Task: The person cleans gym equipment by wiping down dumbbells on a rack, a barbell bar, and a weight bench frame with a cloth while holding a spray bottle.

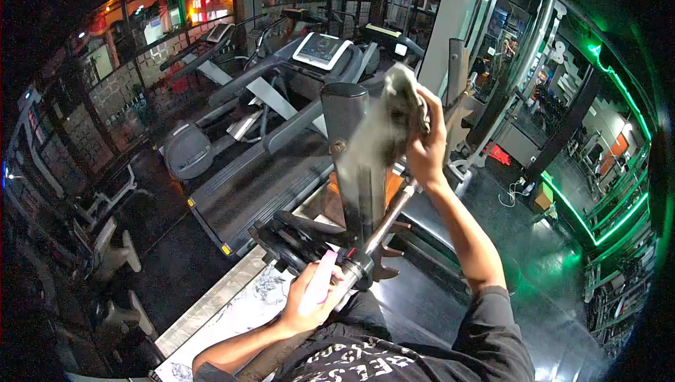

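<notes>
My right hand [427,153] is raised, its fingers closed on a grey-white cloth [402,86]. The cloth hangs beside a black padded upright post [344,118], and its lower part is smeared by motion, so I cannot tell whether it touches the post. Lower down, my left hand [307,303] grips a slim pink-and-white object [324,276] whose kind I cannot make out. That hand is right beside the thick end of a metal bar [390,221], which slants up toward the post. Brown hooks [385,262] stick out below the bar.
A treadmill [260,185] with a lit-edged console [322,51] stands ahead to the left, with more cardio machines behind it. Black weight plates [285,241] sit left of the bar. A bench-like black pad [436,231] lies to the right. A white cable [517,192] trails on the floor.
</notes>
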Available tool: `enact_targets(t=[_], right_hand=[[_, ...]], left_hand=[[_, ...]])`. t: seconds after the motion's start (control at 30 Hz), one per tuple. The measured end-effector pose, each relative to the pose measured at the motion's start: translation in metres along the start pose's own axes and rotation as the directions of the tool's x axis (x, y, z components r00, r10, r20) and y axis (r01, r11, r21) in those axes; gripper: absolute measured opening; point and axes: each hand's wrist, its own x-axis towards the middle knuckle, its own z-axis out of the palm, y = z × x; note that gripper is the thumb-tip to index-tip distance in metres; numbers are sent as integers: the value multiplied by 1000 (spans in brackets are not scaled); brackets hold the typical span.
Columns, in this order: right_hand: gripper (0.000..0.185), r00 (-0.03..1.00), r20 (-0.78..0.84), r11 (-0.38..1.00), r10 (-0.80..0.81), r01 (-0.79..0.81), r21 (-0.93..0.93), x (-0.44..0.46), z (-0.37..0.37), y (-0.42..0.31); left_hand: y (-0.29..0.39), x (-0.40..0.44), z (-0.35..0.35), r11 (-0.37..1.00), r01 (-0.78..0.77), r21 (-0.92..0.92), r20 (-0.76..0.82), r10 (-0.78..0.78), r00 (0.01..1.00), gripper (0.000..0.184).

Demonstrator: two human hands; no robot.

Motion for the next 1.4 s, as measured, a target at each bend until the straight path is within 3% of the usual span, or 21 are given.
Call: enact_targets(t=[0.03, 0.1, 0.17, 0.23, 0.3, 0.37, 0.43, 0.5, 0.57, 0.63, 0.7, 0.77, 0.83, 0.9, 0.97, 1.0, 1.2, 1.3, 1.37, 1.4], right_hand=[[64, 997, -71, 997, -39, 35, -65, 7, 4, 8], [51, 983, 39, 959, -182, 186, -214, 14, 18, 39], [44, 986, 143, 993, 83, -71, -91, -6, 31, 57], [49, 986, 136, 987, 96, -76, -144, -8, 28, 51], [57, 974, 225, 941, 2, 75, -331, -10, 21, 42], [58, 978, 206, 958, -11, 70, -279, -9, 25, 49], [55, 920, 183, 933, 346, -357, 34, -10, 29, 65], [54, 926, 181, 938, 332, -344, 40, -12, 30, 71], [51, 908, 158, 898, 388, -411, 159, -14, 30, 69], [45, 855, 101, 841, 509, -519, 154, -7, 25, 54], [42, 851, -23, 842, 524, -513, 167, 0, 22, 49], [42, 948, -169, 963, 268, -267, 30, 2, 21, 41], [51, 972, -109, 930, -208, 162, -328, 3, 20, 37], [60, 875, 313, 690, -368, 483, -539, -2, 9, 22], [55, 792, 529, 538, -304, 601, -591, -23, 15, 16], [54, 786, 567, 437, -245, 612, -660, -35, 17, 14], [55, 682, 731, 270, -2, 705, -656, -97, 2, 13], [46, 541, 831, 322, 131, 770, -551, -135, -3, 14], [38, 511, 845, 379, 158, 759, -529, -139, -7, 13], [35, 500, 841, 553, 205, 649, -521, -133, -8, 13]], left_hand=[[0, 0, 1, 1000, -2, -1, 5, 2, 1000, 54], [0, 0, 1, 996, -28, 81, 15, 27, 1000, 53], [4, 0, 2, 997, 9, 79, 15, -10, 1000, 47], [3, 1, 0, 996, 46, 74, 4, -47, 999, 41], [1, 3, -1, 991, -6, 136, 15, 4, 1000, 38], [2, 4, 0, 988, -29, 153, -4, 30, 1000, 34], [2, 3, 1, 991, 17, 132, -12, -16, 1000, 30], [6, 4, 0, 993, 43, 113, 7, -44, 999, 28], [6, 4, 0, 993, 73, 91, 20, -75, 997, 26], [4, 3, 0, 994, 113, 4, -18, -113, 993, 25], [1, 0, 0, 993, 121, 0, -6, -121, 993, 30], [-1, 0, -1, 992, 127, -3, 6, -127, 992, 35], [1, 1, 0, 992, 13, 128, 32, -17, 999, 49], [3, 2, -1, 989, -2, 149, 51, -5, 999, 53], [2, 2, -2, 985, -20, 171, 70, 8, 997, 58], [-1, 1, -2, 993, 5, 119, 40, -10, 999, 52], [-2, 2, -1, 997, 6, 73, -10, -6, 1000, 44], [-2, 2, -1, 998, -7, 57, -20, 8, 1000, 38], [-2, 0, -1, 999, -9, 53, -20, 11, 1000, 35], [-1, 0, 0, 999, -4, 35, -22, 5, 1000, 32]])
